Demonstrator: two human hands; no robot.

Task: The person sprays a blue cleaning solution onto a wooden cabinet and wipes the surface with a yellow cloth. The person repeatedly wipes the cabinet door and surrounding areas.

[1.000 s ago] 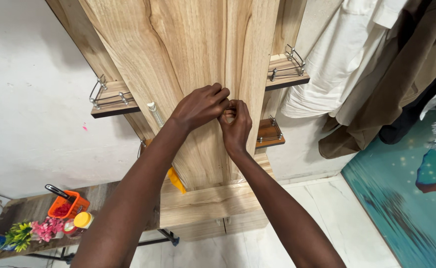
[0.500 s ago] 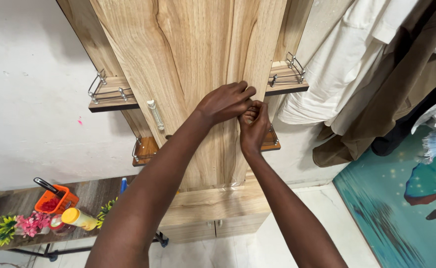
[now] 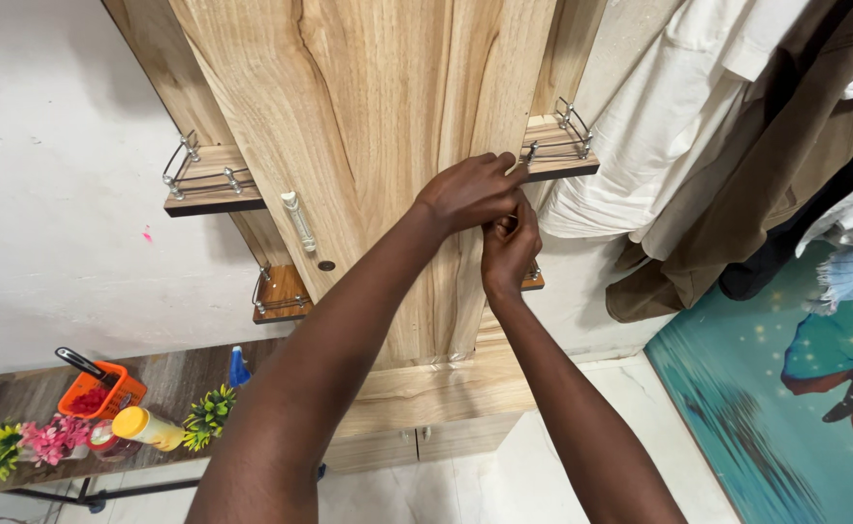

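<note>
Both hands have slid rightward along the cupboard front since half a second ago, from near its middle to its right edge, and the view has swung with them. Only the head view is on offer. From it, the left hand lies knuckles up on the tall light-brown wood-grain cupboard door, its grip clenched around a small thin metal piece whose tip pokes out toward the right-hand wooden side shelf with a wire rail. Just below and touching it, the right hand curls its fingers inward at the same door edge, its grip closed, though on what I cannot tell. The step in hand looks like fitting or turning something small at that edge, and the next move would seem to call for steady, fine finger work with both hands kept close. The piece itself is mostly hidden inside the fingers, and what it meets on the door is covered by the hands. Further left sit a pale door handle, a left wooden shelf with wire rail, and a low dark bench carrying an orange basket, cut off at the frame edge. Pale and brown garments hang at the right.
</note>
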